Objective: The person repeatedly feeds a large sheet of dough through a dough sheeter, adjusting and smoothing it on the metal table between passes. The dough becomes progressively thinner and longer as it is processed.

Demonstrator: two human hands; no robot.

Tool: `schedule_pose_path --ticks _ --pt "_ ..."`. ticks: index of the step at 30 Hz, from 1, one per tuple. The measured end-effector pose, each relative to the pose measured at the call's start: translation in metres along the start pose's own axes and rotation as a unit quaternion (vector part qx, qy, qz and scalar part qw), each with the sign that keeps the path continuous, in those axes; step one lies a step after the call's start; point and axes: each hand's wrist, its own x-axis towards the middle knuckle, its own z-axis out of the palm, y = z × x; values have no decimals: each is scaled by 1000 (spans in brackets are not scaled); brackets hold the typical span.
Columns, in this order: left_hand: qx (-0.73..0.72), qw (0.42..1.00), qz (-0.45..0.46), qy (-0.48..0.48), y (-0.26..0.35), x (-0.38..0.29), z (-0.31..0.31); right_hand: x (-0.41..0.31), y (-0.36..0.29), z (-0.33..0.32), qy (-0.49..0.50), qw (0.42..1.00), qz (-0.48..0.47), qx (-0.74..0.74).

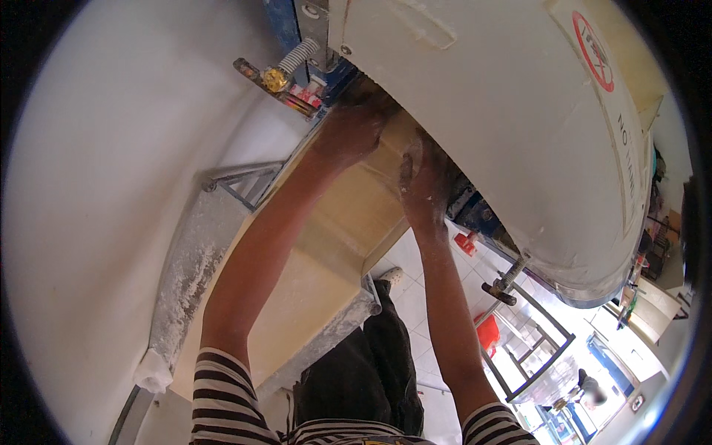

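Observation:
Both my arms reach forward under the large white cover [500, 128] of a machine, which bears a red prohibition sign. My left hand [350, 130] is at the shaded opening, over the far end of a cream-coloured belt or chute [334, 217]; its fingertips are hidden in shadow. My right hand [425, 178] is to the right of it, below the cover's edge, its thumb and fingers dusted with white powder. Whether either hand holds anything cannot be seen. A flour-dusted metal side tray [192, 278] runs along the left of the cream surface.
A spring-loaded handle [275, 80] stands out at the upper left, another [506, 283] at the lower right. A white wall [111, 167] borders the left side. On the right are a metal rack [534, 356], a red object [488, 334] and a distant person [592, 392].

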Motion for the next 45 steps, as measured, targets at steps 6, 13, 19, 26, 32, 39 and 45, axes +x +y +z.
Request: schedule_pose_path --ticks 6,13,19,26,32,39,45 --pt "-11 997 -9 -71 1 8 6 14 7 -6 -83 989 12 -120" --pt "97 994 45 8 -3 19 12 22 10 -1 -39 996 41 -65" --pt "18 999 29 23 -8 13 1 8 17 5 -33 996 70 -38" --pt "-65 996 -20 -66 -8 -8 -19 7 14 0 13 979 -50 -197" --pt "-130 975 -85 -161 -16 -18 -48 -8 -5 -15 -87 994 66 1" --pt "-156 977 -85 -118 -3 -55 -110 -40 -34 -55 -115 986 29 116" --pt "-158 982 -97 -20 31 -62 -164 -40 -68 -109 -115 976 31 183"
